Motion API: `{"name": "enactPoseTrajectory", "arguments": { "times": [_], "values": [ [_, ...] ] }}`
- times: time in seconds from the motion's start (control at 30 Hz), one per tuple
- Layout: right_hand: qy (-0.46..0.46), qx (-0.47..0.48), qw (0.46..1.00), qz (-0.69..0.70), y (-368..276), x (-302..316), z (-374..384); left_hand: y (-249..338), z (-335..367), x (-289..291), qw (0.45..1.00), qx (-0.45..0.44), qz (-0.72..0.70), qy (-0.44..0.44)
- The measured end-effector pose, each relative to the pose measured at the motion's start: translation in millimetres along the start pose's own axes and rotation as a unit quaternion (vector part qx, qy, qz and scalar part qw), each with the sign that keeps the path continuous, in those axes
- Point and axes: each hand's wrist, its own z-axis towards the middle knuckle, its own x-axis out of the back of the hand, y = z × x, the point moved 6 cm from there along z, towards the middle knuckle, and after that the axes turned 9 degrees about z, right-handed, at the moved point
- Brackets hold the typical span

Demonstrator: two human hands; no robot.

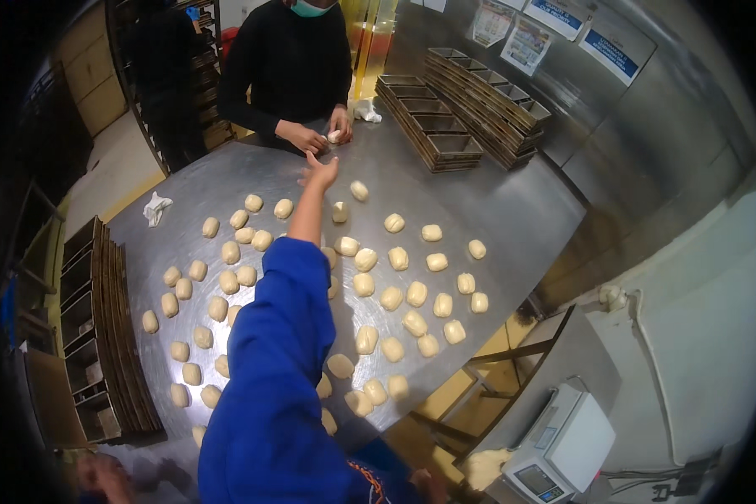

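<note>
Stretched far over the steel table (512,206), the person's left hand (319,174), fingers spread and seemingly empty, was the closest hand to 1 oval dough piece (359,191) lying just to its near right, long axis slanting from far left to near right.

Two stacks of joined, dark metal baking tins (433,124) stand side by side at the far right of the steel table (512,214), below printed sheets (525,44) fixed to a metal wall (680,160), while another tin stack (113,336) lines the left edge. One crumpled white cloth (155,208) lies near the table's left corner, and a second white cloth (366,110) sits just beside the right-hand tins. A pale digital scale (554,445) occupies the lower right; beyond the table, a dark-clothed person (164,76) stands beside a tall rack (212,92).
</note>
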Motion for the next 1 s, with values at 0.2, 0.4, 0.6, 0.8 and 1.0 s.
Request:
{"name": "enactPoseTrajectory", "arguments": {
  "times": [0.2,0.4,0.6,0.8,1.0],
  "values": [
    [-0.041,-0.036,0.982,0.181,-33,-57,-9,-15,-80,18,0.949,-0.066,-0.308,-0.004],
    [-0.274,0.018,0.918,0.286,-162,-212,125,-63,-252,77,0.915,-0.131,-0.38,0.025],
    [-0.048,0.202,0.964,0.166,-262,-233,259,-52,-396,69,0.91,-0.329,-0.234,-0.092],
    [-0.18,0.182,0.967,-0.011,-101,-170,176,-104,-476,70,0.895,-0.283,-0.272,-0.21],
    [-0.25,0.218,0.927,-0.173,70,28,23,-90,-544,21,0.876,-0.304,-0.251,-0.279]
  ]
}}
